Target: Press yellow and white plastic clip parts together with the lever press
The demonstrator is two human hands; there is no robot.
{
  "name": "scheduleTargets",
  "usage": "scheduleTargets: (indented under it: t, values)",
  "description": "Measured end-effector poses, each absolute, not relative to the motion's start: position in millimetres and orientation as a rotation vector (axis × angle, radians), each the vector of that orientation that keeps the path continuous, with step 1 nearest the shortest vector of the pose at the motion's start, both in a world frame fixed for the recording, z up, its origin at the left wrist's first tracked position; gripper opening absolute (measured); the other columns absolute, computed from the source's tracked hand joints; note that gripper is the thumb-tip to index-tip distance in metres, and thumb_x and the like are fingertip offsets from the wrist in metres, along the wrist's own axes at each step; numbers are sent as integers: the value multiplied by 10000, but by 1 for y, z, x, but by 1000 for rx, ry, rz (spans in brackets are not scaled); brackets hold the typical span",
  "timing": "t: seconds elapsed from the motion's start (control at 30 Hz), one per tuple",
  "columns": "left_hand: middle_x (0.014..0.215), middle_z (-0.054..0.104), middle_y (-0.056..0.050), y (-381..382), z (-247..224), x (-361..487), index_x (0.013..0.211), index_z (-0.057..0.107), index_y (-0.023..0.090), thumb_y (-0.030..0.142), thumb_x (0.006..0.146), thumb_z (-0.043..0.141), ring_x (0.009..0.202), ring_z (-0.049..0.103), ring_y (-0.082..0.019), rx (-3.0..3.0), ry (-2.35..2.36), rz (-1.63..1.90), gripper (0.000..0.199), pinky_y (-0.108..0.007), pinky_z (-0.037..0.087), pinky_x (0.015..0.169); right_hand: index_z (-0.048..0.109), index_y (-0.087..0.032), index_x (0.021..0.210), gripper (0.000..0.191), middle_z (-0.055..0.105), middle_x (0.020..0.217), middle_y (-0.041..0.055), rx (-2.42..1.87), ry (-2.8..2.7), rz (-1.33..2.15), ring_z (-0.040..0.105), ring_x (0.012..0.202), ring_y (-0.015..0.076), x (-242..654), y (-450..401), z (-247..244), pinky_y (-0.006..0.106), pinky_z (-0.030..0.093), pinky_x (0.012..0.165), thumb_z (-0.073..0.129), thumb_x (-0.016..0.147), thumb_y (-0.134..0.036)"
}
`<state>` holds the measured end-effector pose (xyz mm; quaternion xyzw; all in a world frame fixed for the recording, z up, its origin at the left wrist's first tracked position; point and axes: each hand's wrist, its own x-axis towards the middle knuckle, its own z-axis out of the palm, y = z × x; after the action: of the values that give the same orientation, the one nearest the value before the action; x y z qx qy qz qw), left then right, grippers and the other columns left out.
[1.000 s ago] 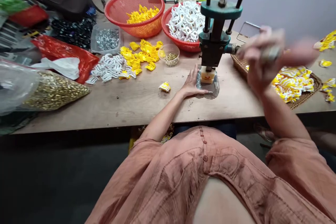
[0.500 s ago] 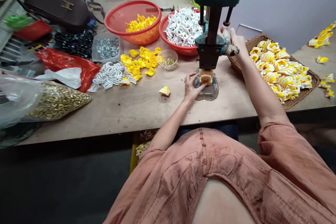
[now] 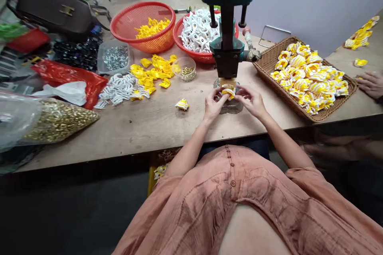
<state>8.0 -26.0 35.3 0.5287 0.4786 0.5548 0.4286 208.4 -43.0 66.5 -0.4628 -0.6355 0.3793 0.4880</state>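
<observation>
Under the head of a green hand press (image 3: pixel 228 53), a small yellow-and-white plastic piece (image 3: pixel 228 92) is held low over the press base (image 3: pixel 231 107). My left hand (image 3: pixel 213 104) pinches its left side between thumb and fingers. From the right, my right hand (image 3: pixel 253 102) has its thumb and fingertips at the piece's other edge, closed on it as far as I can see. The press lever (image 3: pixel 249 42) is free of any hand. A single striped yellow-and-white piece (image 3: pixel 182 104) lies on the table left of my hands.
A wicker basket (image 3: pixel 284 101) of striped pieces stands at right, near another person's hand (image 3: pixel 371 84). Behind are red baskets (image 3: pixel 122 28) of yellow and white parts. Loose yellow parts (image 3: pixel 158 67), a cup of eyelets (image 3: pixel 187 69) and a bag of brass bits (image 3: pixel 66 117) lie left.
My right hand has left the press lever and come down to the piece beside my left hand. Another person's hand has appeared at the right edge.
</observation>
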Motion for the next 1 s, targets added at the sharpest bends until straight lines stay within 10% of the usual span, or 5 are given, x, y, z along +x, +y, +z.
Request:
scheduleTargets:
  t: [0.3, 0.63, 1.0]
  values:
    - [1429, 747, -118, -109, 57, -6, 1379, 718, 241, 458, 863, 919, 1284, 744, -260, 1147, 877, 1281, 595, -395, 602, 1136, 828, -299, 1054, 190, 768, 1042, 69, -913, -1633, 657, 734, 1004, 245, 193, -100, 76, 437, 647, 931, 787, 967, -462]
    - [1375, 743, -134, -130, 61, -18, 1333, 706, 225, 481, 803, 955, 1258, 751, -261, 1257, 925, 1168, 639, -387, 630, 1103, 862, -315, 992, 333, 726, 995, 58, -949, -1568, 1048, 712, 970, 226, 186, -91, 81, 400, 631, 887, 820, 892, -630]
    - [1281, 714, -129, -92, 35, -107, 1340, 690, 185, 424, 897, 712, 1008, 745, -247, 1647, 1747, 1084, 504, -469, 625, 1035, 780, -252, 1212, 323, 753, 1225, 133, -1653, -1610, 148, 696, 1200, 326, 350, 2, 140, 591, 527, 1179, 618, 1045, -476]
